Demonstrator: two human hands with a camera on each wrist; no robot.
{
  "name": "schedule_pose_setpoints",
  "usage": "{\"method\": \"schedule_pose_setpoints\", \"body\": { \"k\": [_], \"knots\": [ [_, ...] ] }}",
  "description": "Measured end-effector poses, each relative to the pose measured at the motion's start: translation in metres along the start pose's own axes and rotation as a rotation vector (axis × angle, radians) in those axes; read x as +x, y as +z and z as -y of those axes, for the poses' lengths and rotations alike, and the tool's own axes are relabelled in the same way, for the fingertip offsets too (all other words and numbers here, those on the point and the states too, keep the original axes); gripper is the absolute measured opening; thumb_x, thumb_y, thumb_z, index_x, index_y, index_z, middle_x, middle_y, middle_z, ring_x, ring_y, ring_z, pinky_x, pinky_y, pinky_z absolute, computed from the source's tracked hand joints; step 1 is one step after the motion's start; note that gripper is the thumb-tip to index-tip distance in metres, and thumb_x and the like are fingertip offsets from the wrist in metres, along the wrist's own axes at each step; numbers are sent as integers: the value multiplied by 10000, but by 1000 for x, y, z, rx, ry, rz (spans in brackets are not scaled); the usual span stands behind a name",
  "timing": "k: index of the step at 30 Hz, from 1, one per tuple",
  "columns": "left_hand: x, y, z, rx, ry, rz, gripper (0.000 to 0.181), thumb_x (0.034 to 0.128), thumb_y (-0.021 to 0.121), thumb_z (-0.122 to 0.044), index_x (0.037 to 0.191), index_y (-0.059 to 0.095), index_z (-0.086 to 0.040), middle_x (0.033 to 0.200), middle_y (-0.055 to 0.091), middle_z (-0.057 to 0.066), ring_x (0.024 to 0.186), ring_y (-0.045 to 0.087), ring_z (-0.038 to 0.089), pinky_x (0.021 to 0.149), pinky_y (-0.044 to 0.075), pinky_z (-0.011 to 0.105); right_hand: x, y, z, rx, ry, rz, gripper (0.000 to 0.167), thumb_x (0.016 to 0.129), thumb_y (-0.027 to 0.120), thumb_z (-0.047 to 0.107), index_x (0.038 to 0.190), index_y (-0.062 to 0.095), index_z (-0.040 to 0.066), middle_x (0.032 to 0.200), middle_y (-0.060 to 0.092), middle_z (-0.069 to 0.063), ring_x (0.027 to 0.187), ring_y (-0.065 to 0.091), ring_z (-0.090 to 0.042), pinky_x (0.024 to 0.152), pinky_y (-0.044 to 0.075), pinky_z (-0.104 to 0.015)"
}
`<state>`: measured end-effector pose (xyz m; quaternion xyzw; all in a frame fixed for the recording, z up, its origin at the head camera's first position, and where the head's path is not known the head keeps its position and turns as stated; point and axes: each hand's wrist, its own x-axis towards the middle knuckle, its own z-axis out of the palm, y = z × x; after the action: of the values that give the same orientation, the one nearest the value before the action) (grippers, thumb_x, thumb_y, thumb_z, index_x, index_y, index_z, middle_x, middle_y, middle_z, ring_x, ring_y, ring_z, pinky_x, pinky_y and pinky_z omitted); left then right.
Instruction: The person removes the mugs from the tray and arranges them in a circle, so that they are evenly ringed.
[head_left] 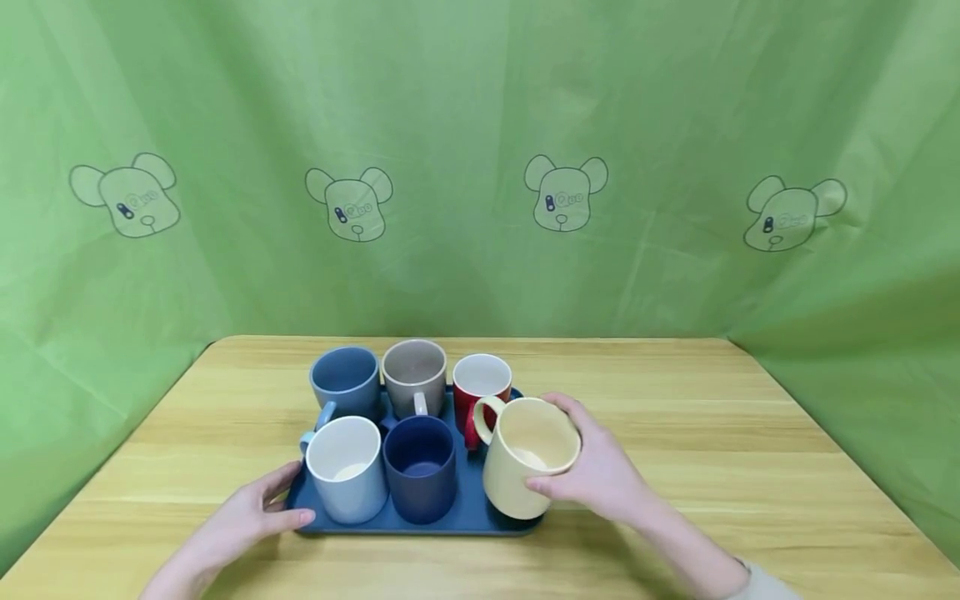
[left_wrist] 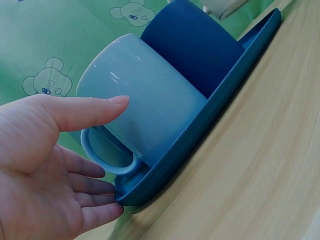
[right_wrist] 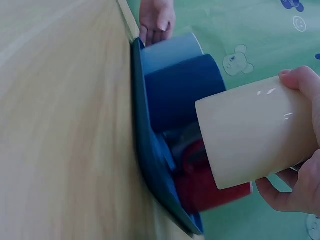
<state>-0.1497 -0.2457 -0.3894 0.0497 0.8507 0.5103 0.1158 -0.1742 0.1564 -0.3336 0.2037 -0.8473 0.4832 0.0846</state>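
Observation:
My right hand point(head_left: 596, 467) grips a cream-yellow mug point(head_left: 517, 475) by its body, thumb on the near side. In the right wrist view the mug point(right_wrist: 255, 132) is held off the blue tray point(right_wrist: 142, 140), above its right end. At the tray's left end is my left hand point(head_left: 247, 512); its fingertips point(left_wrist: 112, 210) touch the tray's corner, with the thumb extended beside the light blue mug point(left_wrist: 140, 95). On the tray's front row stand that light blue mug and a navy mug point(head_left: 420, 487). Behind them are a blue mug point(head_left: 345, 383), a grey mug point(head_left: 415, 379) and a red mug point(head_left: 465, 408) with a white inside.
The tray lies on a light wooden table point(head_left: 712, 450), whose bare wood shows on both sides and in front of the tray. A green curtain point(head_left: 465, 275) printed with bear heads hangs behind the table and along its sides.

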Motion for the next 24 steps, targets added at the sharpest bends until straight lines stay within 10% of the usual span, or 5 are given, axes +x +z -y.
{"method": "schedule_pose_setpoints", "body": {
  "k": [24],
  "knots": [
    [0, 1, 0, -4, -34, -2, 820, 846, 679, -244, 1386, 212, 160, 1428, 208, 354, 1243, 353, 483, 965, 410, 472, 21, -97, -78, -233, 155, -117, 904, 687, 817, 216, 1380, 295, -36, 1207, 496, -288, 1048, 508, -404, 852, 421, -529]
  ]
}}
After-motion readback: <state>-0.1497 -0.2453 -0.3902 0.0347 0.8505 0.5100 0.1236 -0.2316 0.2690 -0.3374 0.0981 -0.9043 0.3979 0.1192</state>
